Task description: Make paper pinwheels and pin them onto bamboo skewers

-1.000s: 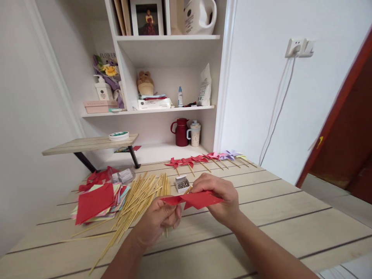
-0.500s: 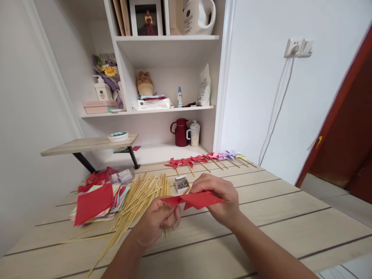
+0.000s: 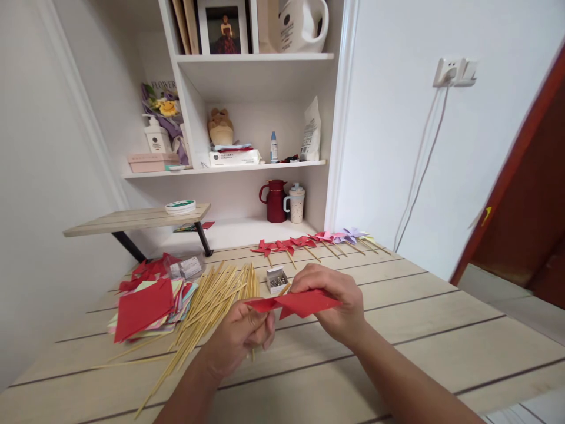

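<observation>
Pale plank tabletop (image 3: 419, 330), shelves far behind. Left hand (image 3: 241, 338) pinches a wooden stick (image 3: 285, 288), mostly hidden by fingers. Right hand (image 3: 338, 303) grips red folded paper (image 3: 295, 303) at centre, above tabletop. Stick pile (image 3: 207, 306) left; pin box (image 3: 276, 279) just beyond, contents unclear.

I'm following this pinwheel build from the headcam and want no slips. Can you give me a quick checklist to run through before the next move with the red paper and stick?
1. Red paper piece gripped by both hands: ok, left hand and right hand both pinch it above the table.
2. Stick meets the paper: ok, its tip shows behind the paper.
3. Pin already through the centre: cannot tell, fingers hide it.
4. Open pin box near: ok, just behind the hands.
5. Spare sticks and paper stack close by: ok, to the left.
</observation>
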The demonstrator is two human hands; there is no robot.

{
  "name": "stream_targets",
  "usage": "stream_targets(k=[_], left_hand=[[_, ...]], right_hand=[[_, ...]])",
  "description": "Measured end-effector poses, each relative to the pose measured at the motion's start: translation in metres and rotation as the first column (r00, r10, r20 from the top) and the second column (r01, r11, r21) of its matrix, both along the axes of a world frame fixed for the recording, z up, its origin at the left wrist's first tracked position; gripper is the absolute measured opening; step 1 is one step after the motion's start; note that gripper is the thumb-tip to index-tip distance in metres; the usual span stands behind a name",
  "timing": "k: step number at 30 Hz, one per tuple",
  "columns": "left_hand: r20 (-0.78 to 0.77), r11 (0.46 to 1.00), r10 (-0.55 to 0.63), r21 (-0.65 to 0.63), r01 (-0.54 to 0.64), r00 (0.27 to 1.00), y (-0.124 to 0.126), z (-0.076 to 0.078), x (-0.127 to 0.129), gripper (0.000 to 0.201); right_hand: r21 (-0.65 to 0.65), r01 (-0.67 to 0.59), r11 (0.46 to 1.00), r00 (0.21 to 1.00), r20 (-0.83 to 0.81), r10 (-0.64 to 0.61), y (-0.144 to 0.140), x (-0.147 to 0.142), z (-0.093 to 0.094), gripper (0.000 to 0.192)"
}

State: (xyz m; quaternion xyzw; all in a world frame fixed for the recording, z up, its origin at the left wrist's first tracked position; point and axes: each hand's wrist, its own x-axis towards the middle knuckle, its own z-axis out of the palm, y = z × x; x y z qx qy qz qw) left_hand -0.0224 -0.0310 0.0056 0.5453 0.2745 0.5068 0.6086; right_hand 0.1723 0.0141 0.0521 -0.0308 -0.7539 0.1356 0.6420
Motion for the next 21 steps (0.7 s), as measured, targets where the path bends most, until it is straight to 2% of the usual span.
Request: stream_targets(k=[9,21], left_hand=[[0.014,1.000,-0.017,-0.001,0.017,1.000,0.0009,-0.0016,0.0005,0.040],[0.006,1.000,0.015,0.017,-0.016,1.000,-0.0003,-0.0006,0.0031,0.042]], right_hand=[[-0.001,-0.012,1.000,1.000,-0.005,0.012,0.0006,-0.0007,-0.0005,0.017],[-0.016,-0.005,1.000,1.000,0.001,0.006,-0.0015,-0.0007,0.0008,0.015]])
